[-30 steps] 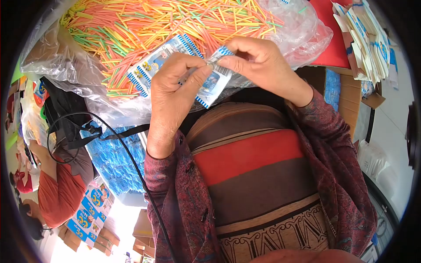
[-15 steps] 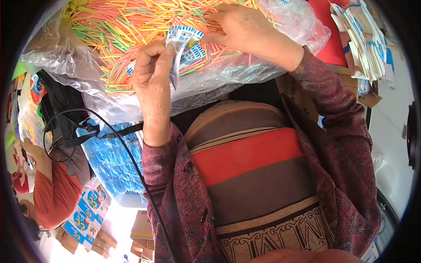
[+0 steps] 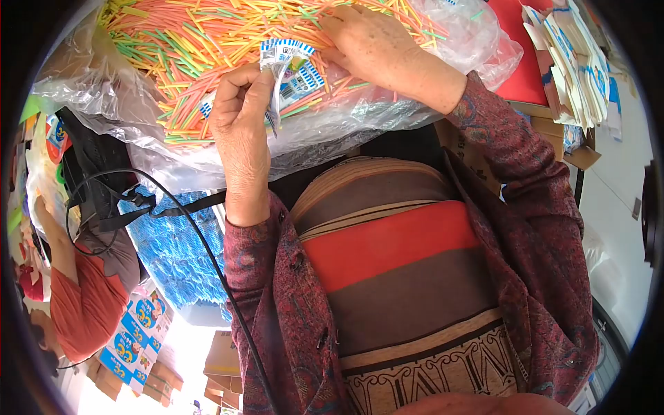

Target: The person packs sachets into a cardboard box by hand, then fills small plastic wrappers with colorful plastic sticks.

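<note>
My left hand (image 3: 238,114) is closed, pinching the edge of a small blue-and-white printed plastic packet (image 3: 299,81) between thumb and fingers. The packet tilts over a big heap of thin pink, yellow and green sticks (image 3: 200,38), and its mouth looks partly spread. Just to the right of the packet, my right hand (image 3: 377,52) reaches over the heap with thumb and forefinger apart; its other fingers are partly hidden. I see nothing clearly held in it. Clear plastic sheeting (image 3: 346,121) lies beneath and around the sticks.
Bundles of blue packets (image 3: 176,249) fill a container at lower left, crossed by a black strap and cable (image 3: 190,235). A co-worker's arm in a red sleeve (image 3: 86,311) is at far left. Folded printed cartons (image 3: 577,62) stand at upper right beside a red surface (image 3: 522,72).
My right hand has shifted slightly left and down over the sticks. My left hand still pinches the packet almost in place. The co-worker's forearm has moved up a little.
</note>
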### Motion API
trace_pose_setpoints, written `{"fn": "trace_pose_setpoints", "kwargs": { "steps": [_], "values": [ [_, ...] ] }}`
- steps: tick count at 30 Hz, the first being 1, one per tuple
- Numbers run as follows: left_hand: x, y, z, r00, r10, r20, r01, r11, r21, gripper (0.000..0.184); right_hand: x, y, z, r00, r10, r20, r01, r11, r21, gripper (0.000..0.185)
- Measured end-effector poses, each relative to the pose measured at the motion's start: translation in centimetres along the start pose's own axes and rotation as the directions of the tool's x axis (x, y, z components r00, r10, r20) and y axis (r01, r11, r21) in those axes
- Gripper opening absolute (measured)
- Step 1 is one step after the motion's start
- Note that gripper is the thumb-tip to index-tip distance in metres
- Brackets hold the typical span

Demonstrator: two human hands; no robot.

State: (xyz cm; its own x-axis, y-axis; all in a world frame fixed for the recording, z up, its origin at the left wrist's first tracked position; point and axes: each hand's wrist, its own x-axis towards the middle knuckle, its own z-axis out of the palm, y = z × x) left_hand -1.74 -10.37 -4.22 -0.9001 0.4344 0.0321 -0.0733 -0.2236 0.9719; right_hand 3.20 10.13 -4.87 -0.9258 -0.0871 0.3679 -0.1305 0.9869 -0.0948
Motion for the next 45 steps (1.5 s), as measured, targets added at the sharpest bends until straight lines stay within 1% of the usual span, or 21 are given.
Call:
{"fn": "trace_pose_setpoints", "kwargs": {
  "steps": [2, 3, 6, 7, 10, 11, 14, 15, 18, 19, 22, 23, 26, 31, 34, 35, 38, 39, 42, 43, 45],
  "values": [
    [0.0, -0.1, 0.0, 1.000, 0.004, -0.001, -0.004, 1.000, 0.008, 0.002, 0.2, 0.1, -0.2, 0.999, 0.040, 0.010, -0.041, 0.997, 0.061, 0.020],
    [0.1, -0.1, 0.1, 1.000, 0.004, 0.002, -0.004, 1.000, 0.010, 0.002, 0.3, 0.3, -0.4, 0.999, 0.044, 0.008, -0.044, 0.997, 0.061, 0.020],
    [0.1, 0.0, 0.0, 1.000, -0.002, 0.003, 0.002, 1.000, 0.005, 0.001, 0.8, 0.7, -1.1, 0.981, 0.080, 0.178, -0.121, 0.965, 0.234, 0.019],
    [0.0, 0.0, -0.1, 1.000, -0.001, 0.002, 0.001, 1.000, 0.006, 0.001, 0.9, 0.7, -1.2, 0.981, 0.079, 0.177, -0.120, 0.965, 0.235, 0.019],
    [0.1, -0.1, -0.1, 1.000, 0.004, 0.017, -0.004, 1.000, 0.021, 0.001, 1.1, 0.5, -1.8, 0.966, 0.234, 0.109, -0.255, 0.926, 0.279, 0.019],
    [0.1, -0.1, -0.2, 1.000, 0.006, 0.018, -0.006, 1.000, 0.022, 0.001, 1.2, 0.7, -1.8, 0.966, 0.234, 0.107, -0.255, 0.926, 0.279, 0.019],
    [0.1, -0.1, -0.2, 0.999, 0.008, 0.034, -0.009, 1.000, 0.025, 0.001, 1.3, 1.7, -2.2, 0.934, 0.292, 0.208, -0.353, 0.850, 0.391, 0.020],
    [0.1, -0.1, -0.3, 0.999, 0.011, 0.035, -0.011, 1.000, 0.025, 0.001, 1.4, 1.8, -2.3, 0.934, 0.292, 0.206, -0.352, 0.851, 0.391, 0.020],
    [0.1, -0.2, -0.3, 0.999, 0.012, 0.036, -0.011, 1.000, -0.014, 0.001, 1.9, 1.3, -3.6, 0.838, 0.441, 0.321, -0.543, 0.721, 0.430, 0.020],
    [0.1, -0.2, -0.3, 0.999, 0.013, 0.038, -0.013, 1.000, -0.014, 0.001, 1.8, 1.6, -3.4, 0.838, 0.443, 0.318, -0.544, 0.721, 0.430, 0.020],
    [0.2, -0.1, -0.4, 1.000, -0.029, 0.012, 0.029, 0.999, -0.018, 0.002, 0.9, 3.2, -1.8, 0.879, 0.430, 0.208, -0.473, 0.723, 0.504, 0.020],
    [0.3, -0.1, -0.4, 0.999, -0.028, 0.015, 0.028, 0.999, -0.018, 0.002, 0.7, 3.5, -1.4, 0.878, 0.432, 0.206, -0.474, 0.723, 0.503, 0.020],
    [0.4, 0.0, -0.4, 0.999, -0.016, -0.037, 0.014, 0.999, -0.051, 0.003, 0.4, 4.0, -0.5, 0.859, 0.452, 0.240, -0.466, 0.496, 0.733, 0.021],
    [0.5, 0.7, 0.0, 0.999, 0.030, -0.027, -0.032, 0.996, -0.079, 0.004, 0.1, 4.2, -1.1, 0.884, 0.391, 0.256, -0.429, 0.465, 0.774, 0.020],
    [1.0, 0.7, 0.0, 0.998, -0.054, 0.015, 0.057, 0.954, -0.295, 0.007, 0.3, 3.2, -2.4, 0.873, 0.470, 0.132, -0.356, 0.428, 0.831, 0.020],
    [1.1, 0.8, 0.3, 0.998, -0.053, 0.016, 0.055, 0.954, -0.295, 0.007, 0.2, 3.1, -2.6, 0.873, 0.470, 0.130, -0.355, 0.429, 0.831, 0.020],
    [1.1, 1.7, 2.4, 0.986, 0.040, 0.159, 0.026, 0.920, -0.390, 0.009, -0.1, 2.9, -3.1, 0.923, 0.376, -0.084, -0.215, 0.684, 0.697, 0.020],
    [1.3, 1.5, 2.9, 0.986, 0.044, 0.158, 0.022, 0.921, -0.390, 0.009, 0.0, 2.8, -3.0, 0.924, 0.373, -0.087, -0.211, 0.685, 0.697, 0.020],
    [2.5, 0.5, 4.7, 0.970, 0.085, 0.229, 0.030, 0.889, -0.457, 0.014, 0.1, 2.3, -2.4, 0.946, 0.321, -0.053, -0.154, 0.583, 0.798, 0.021],
    [2.8, 0.8, 5.3, 0.970, 0.085, 0.228, 0.029, 0.890, -0.455, 0.014, 0.0, 2.2, -2.5, 0.946, 0.320, -0.053, -0.153, 0.582, 0.799, 0.021],
    [3.5, 1.9, 6.6, 0.973, 0.061, 0.222, 0.051, 0.884, -0.465, 0.018, -0.6, 1.8, -2.9, 0.971, 0.237, 0.033, -0.187, 0.668, 0.720, 0.025]
  ]
}}
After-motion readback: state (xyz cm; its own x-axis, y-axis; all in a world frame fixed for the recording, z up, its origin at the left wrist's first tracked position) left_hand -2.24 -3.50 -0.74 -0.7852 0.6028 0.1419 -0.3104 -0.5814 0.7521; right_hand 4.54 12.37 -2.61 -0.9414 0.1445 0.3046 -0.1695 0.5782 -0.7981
